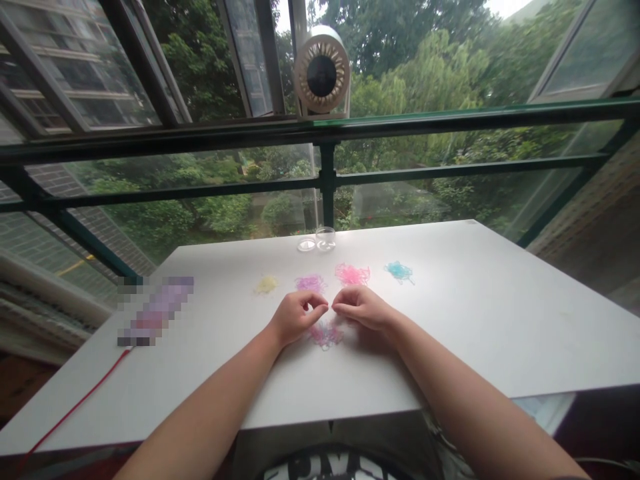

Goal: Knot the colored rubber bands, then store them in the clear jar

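My left hand (pixel 301 316) and my right hand (pixel 363 308) meet almost fingertip to fingertip, each in a pinch. Whatever lies between the fingertips is too small to make out. Just below them on the table is a mixed-colour pile of small thin bands (pixel 326 336), partly covered by the hands. Beyond the hands, small loose bands lie sorted by colour: a yellow pile (pixel 266 285), a purple pile (pixel 311 283), a pink pile (pixel 353 273) and a blue pile (pixel 399 270).
The white table (pixel 210 373) stands against a green railing (pixel 430 123). At its far edge are a clear round container (pixel 325 239) and a clear lid (pixel 307 245). A blurred-out rectangular object (pixel 157 312) with a red cable (pixel 83 402) lies left. A round fan-like device (pixel 321 75) sits above the railing.
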`<state>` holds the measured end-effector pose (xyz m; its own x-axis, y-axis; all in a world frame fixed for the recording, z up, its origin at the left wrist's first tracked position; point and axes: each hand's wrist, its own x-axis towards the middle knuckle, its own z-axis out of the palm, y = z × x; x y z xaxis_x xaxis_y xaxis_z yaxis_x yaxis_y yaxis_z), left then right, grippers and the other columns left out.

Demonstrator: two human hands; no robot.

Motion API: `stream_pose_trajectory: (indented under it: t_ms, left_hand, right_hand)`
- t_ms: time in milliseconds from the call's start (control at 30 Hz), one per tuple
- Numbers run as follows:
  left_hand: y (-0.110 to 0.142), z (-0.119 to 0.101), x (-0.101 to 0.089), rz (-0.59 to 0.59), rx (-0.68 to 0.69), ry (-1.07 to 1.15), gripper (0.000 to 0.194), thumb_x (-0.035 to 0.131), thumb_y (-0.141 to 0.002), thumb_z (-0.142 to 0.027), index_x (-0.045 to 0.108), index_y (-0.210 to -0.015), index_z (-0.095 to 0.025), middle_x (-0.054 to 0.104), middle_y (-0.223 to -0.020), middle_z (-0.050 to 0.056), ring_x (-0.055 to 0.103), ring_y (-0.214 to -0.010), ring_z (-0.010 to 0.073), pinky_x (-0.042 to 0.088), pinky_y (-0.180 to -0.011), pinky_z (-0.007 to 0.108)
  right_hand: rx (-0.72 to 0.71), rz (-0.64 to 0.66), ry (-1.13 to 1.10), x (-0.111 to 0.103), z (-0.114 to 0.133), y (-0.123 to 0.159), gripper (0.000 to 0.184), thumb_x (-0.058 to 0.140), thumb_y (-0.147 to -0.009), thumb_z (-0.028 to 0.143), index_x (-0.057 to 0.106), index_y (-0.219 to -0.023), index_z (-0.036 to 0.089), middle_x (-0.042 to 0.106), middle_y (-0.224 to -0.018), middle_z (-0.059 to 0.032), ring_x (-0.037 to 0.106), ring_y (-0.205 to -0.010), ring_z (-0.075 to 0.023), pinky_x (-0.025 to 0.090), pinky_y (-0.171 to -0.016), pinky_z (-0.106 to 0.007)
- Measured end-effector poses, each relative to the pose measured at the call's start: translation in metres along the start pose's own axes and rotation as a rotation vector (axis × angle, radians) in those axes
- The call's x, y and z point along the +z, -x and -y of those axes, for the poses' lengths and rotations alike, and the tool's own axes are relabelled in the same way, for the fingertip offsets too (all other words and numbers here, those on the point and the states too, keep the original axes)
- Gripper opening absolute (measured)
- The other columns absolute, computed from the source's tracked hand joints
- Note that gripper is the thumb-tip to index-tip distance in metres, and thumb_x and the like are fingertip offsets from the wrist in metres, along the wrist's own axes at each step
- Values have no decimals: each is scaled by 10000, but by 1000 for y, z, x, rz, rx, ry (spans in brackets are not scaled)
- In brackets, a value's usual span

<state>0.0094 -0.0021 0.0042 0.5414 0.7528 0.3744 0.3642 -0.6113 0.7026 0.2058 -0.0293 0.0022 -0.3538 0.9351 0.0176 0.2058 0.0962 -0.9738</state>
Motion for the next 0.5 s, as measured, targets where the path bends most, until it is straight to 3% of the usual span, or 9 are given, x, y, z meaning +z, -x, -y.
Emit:
stream_pose_trajectory:
  t_ms: [500]
  left_hand:
    - [1, 0, 1, -55, 47, 6, 151, 589, -789, -301, 662, -801, -170, 684, -722, 26, 591, -645, 117, 450, -599, 227]
  right_hand:
    - [5, -16, -5, 1, -6, -3, 198, 622, -742, 337, 615, -764, 140, 499, -543, 38, 425, -438, -60, 312, -402, -183]
